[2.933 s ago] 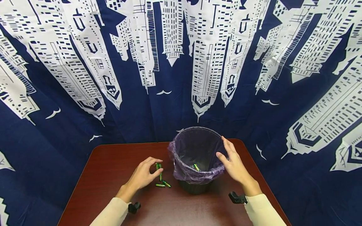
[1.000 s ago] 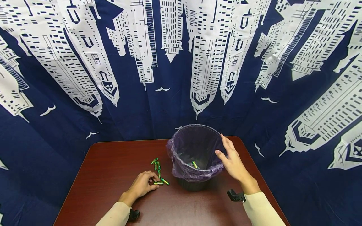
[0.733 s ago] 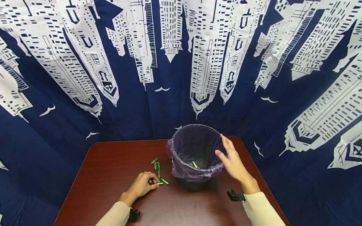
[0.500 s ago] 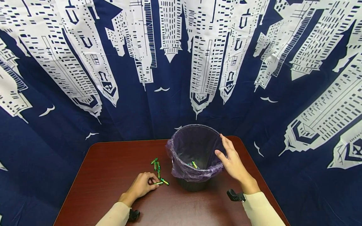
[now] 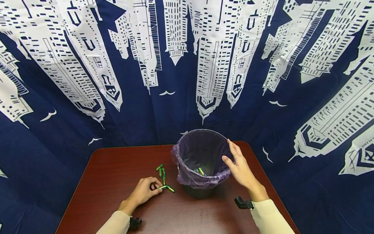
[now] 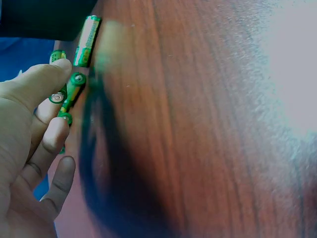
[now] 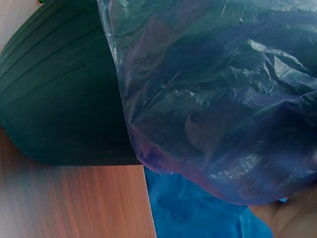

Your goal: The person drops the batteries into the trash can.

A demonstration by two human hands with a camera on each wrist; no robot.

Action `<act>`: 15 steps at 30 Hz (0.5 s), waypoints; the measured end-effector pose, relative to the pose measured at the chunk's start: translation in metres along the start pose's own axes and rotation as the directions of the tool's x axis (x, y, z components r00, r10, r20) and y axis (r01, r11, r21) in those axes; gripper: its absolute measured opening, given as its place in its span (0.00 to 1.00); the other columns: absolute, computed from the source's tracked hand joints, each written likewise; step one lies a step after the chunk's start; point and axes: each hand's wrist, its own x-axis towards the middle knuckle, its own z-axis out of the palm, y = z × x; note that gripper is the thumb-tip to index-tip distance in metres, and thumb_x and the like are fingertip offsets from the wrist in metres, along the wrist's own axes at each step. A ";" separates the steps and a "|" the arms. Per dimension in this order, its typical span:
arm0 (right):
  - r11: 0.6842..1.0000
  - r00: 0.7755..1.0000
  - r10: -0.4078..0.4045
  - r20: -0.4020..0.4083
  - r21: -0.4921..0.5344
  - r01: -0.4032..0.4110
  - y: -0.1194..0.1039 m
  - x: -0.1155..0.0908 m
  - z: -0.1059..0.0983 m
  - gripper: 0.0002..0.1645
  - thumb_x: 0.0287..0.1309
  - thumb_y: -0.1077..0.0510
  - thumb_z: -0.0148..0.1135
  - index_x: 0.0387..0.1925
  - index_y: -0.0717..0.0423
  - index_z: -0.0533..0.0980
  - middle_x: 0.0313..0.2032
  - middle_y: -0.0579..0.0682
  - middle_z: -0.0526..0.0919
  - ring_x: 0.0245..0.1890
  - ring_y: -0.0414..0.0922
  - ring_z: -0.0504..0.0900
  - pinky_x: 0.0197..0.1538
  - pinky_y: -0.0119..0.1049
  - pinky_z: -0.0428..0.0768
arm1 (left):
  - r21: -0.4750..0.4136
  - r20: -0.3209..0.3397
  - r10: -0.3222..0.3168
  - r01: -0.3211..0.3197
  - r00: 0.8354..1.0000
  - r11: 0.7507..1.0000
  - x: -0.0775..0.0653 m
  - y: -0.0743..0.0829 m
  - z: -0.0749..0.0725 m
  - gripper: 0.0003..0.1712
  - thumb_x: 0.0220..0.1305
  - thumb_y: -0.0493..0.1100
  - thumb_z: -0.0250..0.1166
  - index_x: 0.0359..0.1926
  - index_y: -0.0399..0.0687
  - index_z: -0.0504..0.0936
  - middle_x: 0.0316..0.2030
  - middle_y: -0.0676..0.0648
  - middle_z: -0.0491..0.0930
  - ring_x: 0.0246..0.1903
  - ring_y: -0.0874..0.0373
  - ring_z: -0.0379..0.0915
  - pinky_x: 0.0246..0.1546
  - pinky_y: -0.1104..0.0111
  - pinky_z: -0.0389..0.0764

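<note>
My left hand (image 5: 144, 190) pinches a green AA-type battery (image 5: 161, 187) between thumb and fingertips, just above the table at the near end of a loose group. In the left wrist view the battery's end (image 6: 58, 97) shows below the thumb tip. Several more batteries lie on the table, one (image 5: 170, 188) right beside the held one and another (image 5: 159, 167) farthest back. My right hand (image 5: 243, 170) holds the right rim of a dark trash bin (image 5: 200, 193), thumb on the inner side. A purple plastic liner (image 5: 190, 177) folds over the rim. Batteries (image 5: 201, 171) lie inside the bin.
The reddish-brown wooden table (image 5: 117, 169) backs onto a navy curtain (image 5: 140, 120) printed with white buildings. The bin stands right of the loose batteries, near the table's back right. A black wrist strap (image 5: 244, 203) sits on the right wrist.
My left hand has come from the farther batteries to the nearest one and pinched it. Over the last half second it has shifted slightly left and up with it. The right hand has stayed put.
</note>
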 end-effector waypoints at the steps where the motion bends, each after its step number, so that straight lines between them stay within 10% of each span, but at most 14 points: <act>1: 1.000 1.000 0.001 0.000 0.001 -0.001 0.000 0.000 0.000 0.49 0.85 0.51 0.61 0.94 0.63 0.54 0.90 0.70 0.57 0.90 0.76 0.59 0.86 0.85 0.57 | 0.000 -0.006 0.004 -0.004 1.000 1.000 0.000 0.001 -0.002 0.08 0.69 0.40 0.86 0.42 0.55 0.95 0.36 0.58 0.88 0.33 0.71 0.77 0.35 0.75 0.80; 15: 1.000 1.000 -0.002 0.001 0.016 0.002 -0.001 0.000 0.000 0.50 0.85 0.52 0.62 0.94 0.63 0.53 0.90 0.71 0.57 0.90 0.76 0.59 0.86 0.86 0.56 | 0.026 -0.177 0.072 -0.069 0.982 0.997 0.009 0.022 -0.023 0.12 0.67 0.37 0.86 0.48 0.52 0.96 0.36 0.58 0.87 0.32 0.70 0.77 0.33 0.75 0.80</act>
